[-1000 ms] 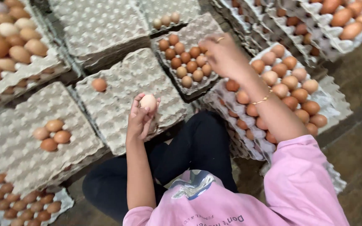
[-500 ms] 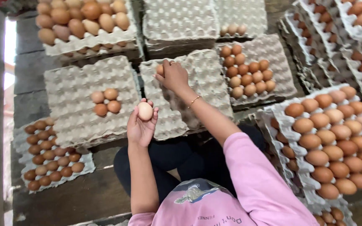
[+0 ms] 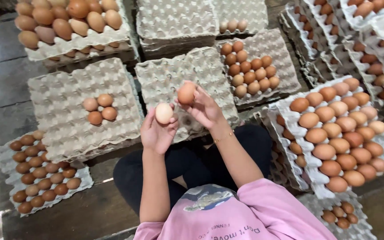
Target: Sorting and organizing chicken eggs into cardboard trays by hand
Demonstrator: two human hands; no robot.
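Near left, on the floor boards: a grey pulp tray almost full of small brown eggs, well apart from my hands

Left of centre: a stack of grey trays, the top one bare but for four brown eggs in a tight cluster. This cluster lies left and slightly far of my left hand, with open cups all round it

Far left: a tray heaped with large tan and brown eggs

Centre, over my lap: my left hand, palm up, fingers curled narrowly round a pale egg. The egg stands on end at the fingertips, long axis roughly upright

Just right of it: my right hand, thumb and fingertips pinched on a brown egg, long axis tilted near upright. The two eggs are close beside each other, whether touching I cannot tell; brown sits farther and a little right of pale

Under both hands: an empty grey tray on a stack; its cups lie directly beneath and beyond the fingers, so both hands are about equally near it

Right of centre, far: a tray part filled with brown eggs, nearer my right hand

Right: a white tray packed with large brown eggs, beside my right forearm
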